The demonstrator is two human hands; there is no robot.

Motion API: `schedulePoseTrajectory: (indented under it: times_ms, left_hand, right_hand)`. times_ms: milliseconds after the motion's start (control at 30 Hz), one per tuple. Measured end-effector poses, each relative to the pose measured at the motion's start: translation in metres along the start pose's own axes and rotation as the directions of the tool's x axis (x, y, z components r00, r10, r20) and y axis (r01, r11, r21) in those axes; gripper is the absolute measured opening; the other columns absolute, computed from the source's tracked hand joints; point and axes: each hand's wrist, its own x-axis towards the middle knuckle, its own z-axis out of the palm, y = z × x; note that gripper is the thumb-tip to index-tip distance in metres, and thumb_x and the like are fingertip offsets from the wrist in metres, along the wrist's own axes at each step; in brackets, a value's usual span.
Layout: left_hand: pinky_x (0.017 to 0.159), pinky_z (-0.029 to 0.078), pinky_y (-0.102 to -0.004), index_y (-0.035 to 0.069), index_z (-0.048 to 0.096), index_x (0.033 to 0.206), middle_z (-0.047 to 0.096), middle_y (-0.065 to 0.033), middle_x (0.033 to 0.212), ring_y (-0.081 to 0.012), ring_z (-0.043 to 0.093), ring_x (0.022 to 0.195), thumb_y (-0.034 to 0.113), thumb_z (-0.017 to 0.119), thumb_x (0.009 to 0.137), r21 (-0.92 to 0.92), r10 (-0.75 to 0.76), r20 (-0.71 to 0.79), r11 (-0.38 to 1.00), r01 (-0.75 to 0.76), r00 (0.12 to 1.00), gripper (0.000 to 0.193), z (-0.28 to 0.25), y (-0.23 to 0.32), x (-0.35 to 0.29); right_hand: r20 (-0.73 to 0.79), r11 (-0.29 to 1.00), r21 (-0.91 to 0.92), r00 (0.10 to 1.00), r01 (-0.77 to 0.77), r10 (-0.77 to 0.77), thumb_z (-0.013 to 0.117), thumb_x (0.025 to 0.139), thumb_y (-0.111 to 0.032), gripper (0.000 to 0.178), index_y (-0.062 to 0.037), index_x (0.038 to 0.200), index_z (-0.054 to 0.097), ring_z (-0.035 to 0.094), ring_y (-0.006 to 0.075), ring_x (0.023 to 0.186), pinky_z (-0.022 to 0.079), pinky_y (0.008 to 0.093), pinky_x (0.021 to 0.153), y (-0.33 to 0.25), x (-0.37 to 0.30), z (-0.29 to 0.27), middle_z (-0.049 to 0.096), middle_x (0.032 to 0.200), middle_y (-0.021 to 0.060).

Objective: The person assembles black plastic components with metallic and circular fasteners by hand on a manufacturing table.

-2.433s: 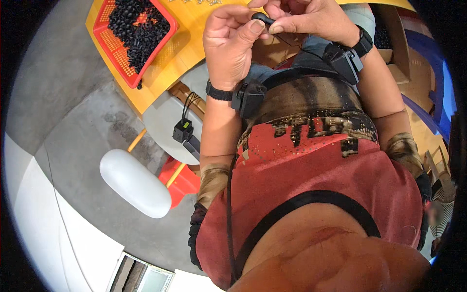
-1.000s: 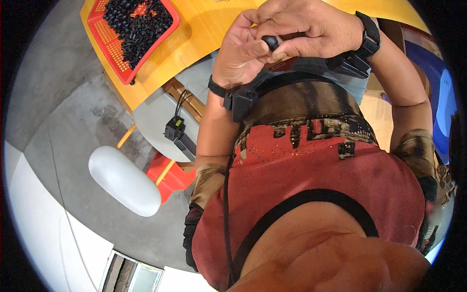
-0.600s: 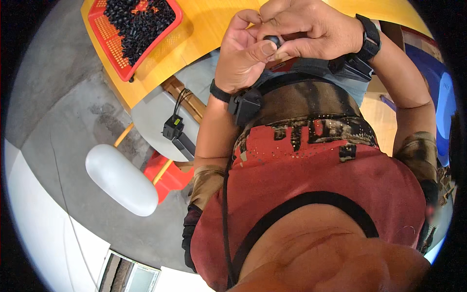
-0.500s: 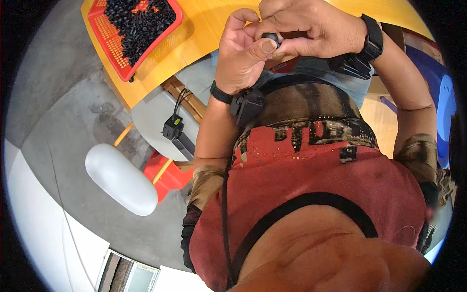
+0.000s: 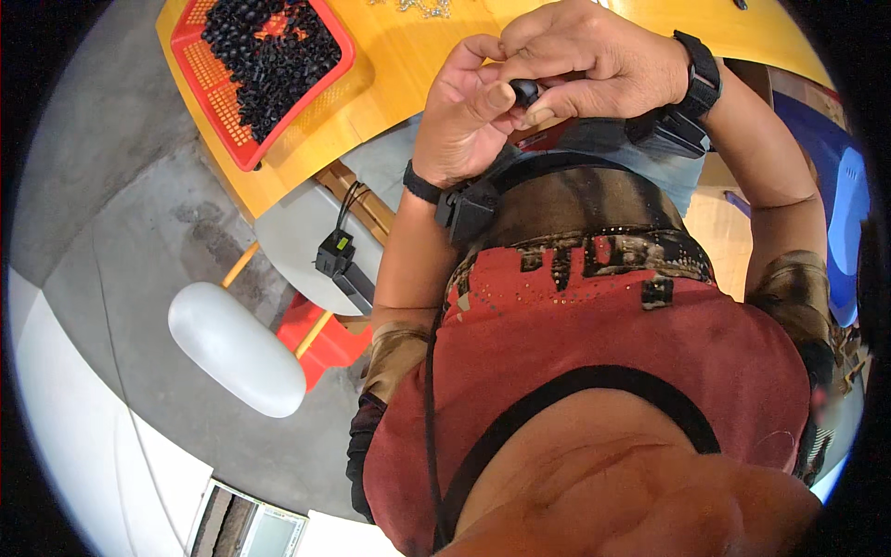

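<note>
A small round black part [image 5: 524, 92] sits between my two hands, over the near edge of the table. My left hand [image 5: 469, 116] has its thumb pressed against the part's left side, palm turned up. From the right, my right hand [image 5: 603, 60] pinches the same part between thumb and fingers. The underside of the part is hidden by the fingers, so its full shape does not show. Both wrists carry black straps with small black devices.
A red plastic basket [image 5: 345, 58] full of small black parts stands on the yellow table [image 5: 390, 79] at the far left. Small shiny metal pieces [image 5: 422, 7] lie at the far edge of view. A grey stool-like seat [image 5: 237, 348] and a blue plastic object [image 5: 846, 218] flank me.
Both hands have come slightly nearer with the black part, and more of its round surface shows. Metal pieces at the far edge have come into view.
</note>
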Motion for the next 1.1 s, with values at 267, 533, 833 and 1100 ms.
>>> schedulePoseTrajectory:
  times_ms: [267, 533, 833, 1100]
  left_hand:
    - [0.074, 0.05, -0.0313, 0.005, 0.048, 0.137, 0.062, -0.0107, 0.122, -0.018, 0.062, 0.097, 0.018, 0.075, 0.095, -0.041, -0.032, 0.063, 0.999, 0.035, 0.998, 0.052, 0.01, 0.004, -0.004]
    - [0.078, 0.05, -0.0312, 0.007, 0.054, 0.13, 0.065, -0.0079, 0.116, -0.0142, 0.06, 0.093, 0.014, 0.068, 0.1, -0.068, 0.08, -0.073, 0.994, -0.085, 0.994, 0.033, 0.001, 0.005, -0.002]
    - [0.076, 0.049, -0.0309, 0.007, 0.059, 0.127, 0.067, -0.0072, 0.112, -0.0148, 0.06, 0.09, 0.012, 0.069, 0.099, -0.09, -0.008, -0.082, 0.996, 0.001, 0.997, 0.03, 0.0, 0.005, 0.0]
    - [0.075, 0.049, -0.0298, 0.009, 0.061, 0.122, 0.068, -0.0071, 0.107, -0.0146, 0.061, 0.086, 0.006, 0.067, 0.099, -0.121, -0.024, -0.164, 0.993, 0.004, 0.986, 0.024, 0.005, 0.006, 0.006]
  right_hand:
    - [0.037, 0.974, 0.224, 0.999, 0.026, -0.036, 0.077, 0.091, -0.008, 0.018, 0.0003, 0.107, 0.074, 0.067, 0.032, 0.079, 0.051, 0.0364, 0.066, -0.002, 0.013, -0.003, 0.07, 0.091, 0.0161]
    - [0.106, 0.603, 0.416, 0.695, -0.681, 0.711, 0.079, 0.091, -0.01, 0.023, 0.0, 0.11, 0.075, 0.066, 0.0219, 0.078, 0.051, 0.0324, 0.068, -0.026, 0.025, -0.01, 0.068, 0.09, 0.0119]
    - [-0.016, 0.783, 0.146, 0.789, -0.605, 0.614, 0.074, 0.094, -0.012, 0.021, 0.0015, 0.11, 0.071, 0.066, 0.0201, 0.079, 0.052, 0.032, 0.071, -0.031, 0.003, 0.004, 0.069, 0.088, 0.0081]
    - [-0.166, 0.732, 0.094, 0.714, -0.675, 0.68, 0.077, 0.092, -0.018, 0.025, 0.0002, 0.107, 0.073, 0.065, 0.029, 0.08, 0.052, 0.0364, 0.072, -0.038, 0.002, 0.009, 0.067, 0.086, 0.0137]
